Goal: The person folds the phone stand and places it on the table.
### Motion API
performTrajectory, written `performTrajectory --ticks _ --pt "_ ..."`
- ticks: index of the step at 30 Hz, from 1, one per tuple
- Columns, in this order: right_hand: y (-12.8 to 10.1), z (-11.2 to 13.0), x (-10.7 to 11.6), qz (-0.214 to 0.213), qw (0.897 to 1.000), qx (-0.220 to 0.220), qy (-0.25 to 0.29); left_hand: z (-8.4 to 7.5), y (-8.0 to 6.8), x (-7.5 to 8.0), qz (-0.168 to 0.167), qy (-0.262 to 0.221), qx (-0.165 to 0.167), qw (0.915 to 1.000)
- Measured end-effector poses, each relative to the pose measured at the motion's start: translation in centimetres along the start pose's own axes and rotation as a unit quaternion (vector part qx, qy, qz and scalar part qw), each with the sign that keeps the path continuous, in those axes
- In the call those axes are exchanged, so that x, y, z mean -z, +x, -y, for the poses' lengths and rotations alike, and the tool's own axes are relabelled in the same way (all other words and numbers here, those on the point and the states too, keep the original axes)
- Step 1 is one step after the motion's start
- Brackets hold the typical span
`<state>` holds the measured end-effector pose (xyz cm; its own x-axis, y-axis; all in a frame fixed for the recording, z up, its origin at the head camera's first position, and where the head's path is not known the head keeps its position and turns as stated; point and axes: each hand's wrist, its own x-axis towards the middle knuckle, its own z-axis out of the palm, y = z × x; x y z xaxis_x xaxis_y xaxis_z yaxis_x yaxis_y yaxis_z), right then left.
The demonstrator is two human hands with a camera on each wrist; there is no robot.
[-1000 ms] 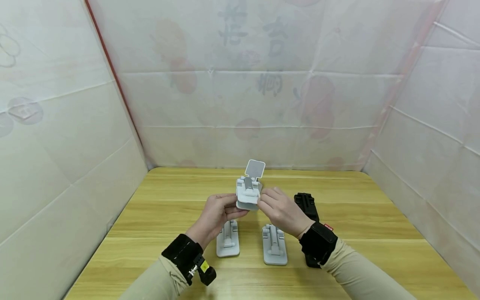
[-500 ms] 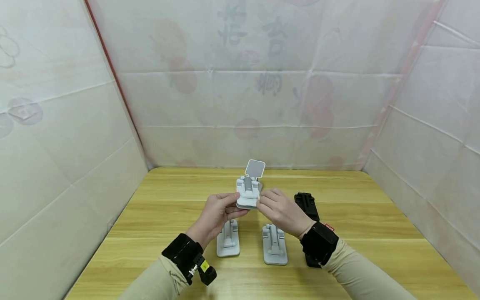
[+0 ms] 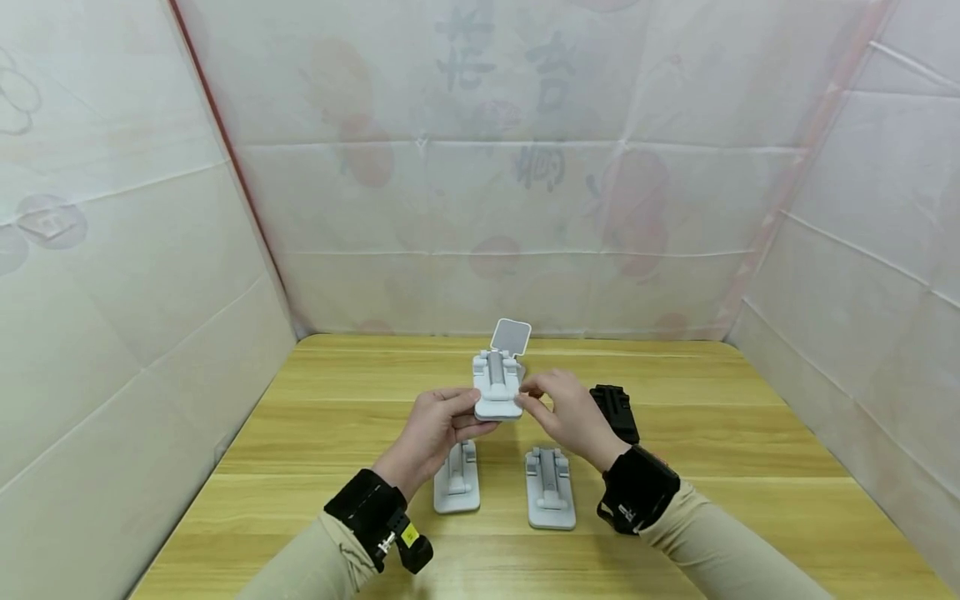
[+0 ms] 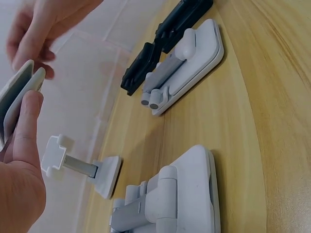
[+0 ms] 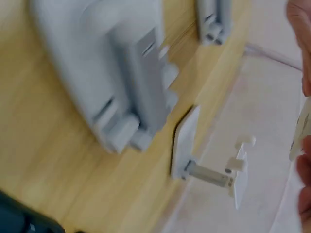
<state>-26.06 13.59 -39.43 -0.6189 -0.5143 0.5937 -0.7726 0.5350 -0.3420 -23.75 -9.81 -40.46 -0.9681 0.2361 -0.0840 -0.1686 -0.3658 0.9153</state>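
One white stand [image 3: 508, 343] stood opened at the back, both hands, left hand [image 3: 435, 429] and right hand [image 3: 567, 411], gripped a second stand [image 3: 497, 387], and three folded stands [image 3: 550, 487] waited on the surface [image 3: 315, 433].

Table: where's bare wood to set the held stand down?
Free: the table left of the left hand, and the right side beyond the black stand out to the wall. Crowded: the middle, where two folded white stands lie under the hands, and an open stand behind them.
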Motion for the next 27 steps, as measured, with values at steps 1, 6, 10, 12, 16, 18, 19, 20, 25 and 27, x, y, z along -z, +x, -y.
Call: performTrajectory --ticks 1,6,10,12,16,18,19,20,25,27 --pt "0.01 0.12 0.04 0.016 0.999 -0.045 0.025 0.03 -0.03 -0.01 0.000 0.001 0.000 1.0000" --pt "0.02 0.21 0.18 0.107 0.956 -0.225 0.157 0.20 -0.11 -0.05 -0.002 -0.001 -0.002 1.0000" --pt "-0.15 0.06 0.33 0.157 0.902 -0.310 0.257 0.34 -0.08 -0.08 0.005 0.001 -0.003 1.0000" --pt "-0.24 -0.06 0.32 0.167 0.883 -0.328 0.290 0.40 -0.06 -0.11 0.009 0.004 -0.002 0.9999" --pt "-0.34 -0.20 0.19 0.163 0.859 -0.343 0.344 0.53 -0.01 -0.13 0.016 0.008 0.001 0.9998" --pt "-0.37 -0.19 0.10 0.157 0.848 -0.350 0.366 0.55 0.02 -0.17 0.017 0.008 0.003 0.9998" --pt "-0.40 -0.18 0.04 0.153 0.843 -0.354 0.374 0.55 0.03 -0.19 0.018 0.007 0.004 0.9998" --pt "-0.42 -0.15 0.00 0.149 0.840 -0.357 0.381 0.51 0.03 -0.21 0.019 0.007 0.004 0.9998" --pt "-0.47 -0.10 -0.12 0.128 0.826 -0.372 0.404 0.29 0.13 -0.09 0.029 0.042 0.009 0.9986" --pt "-0.47 -0.16 -0.07 0.122 0.824 -0.377 0.406 0.15 0.16 0.20 0.026 0.084 0.008 0.9961"
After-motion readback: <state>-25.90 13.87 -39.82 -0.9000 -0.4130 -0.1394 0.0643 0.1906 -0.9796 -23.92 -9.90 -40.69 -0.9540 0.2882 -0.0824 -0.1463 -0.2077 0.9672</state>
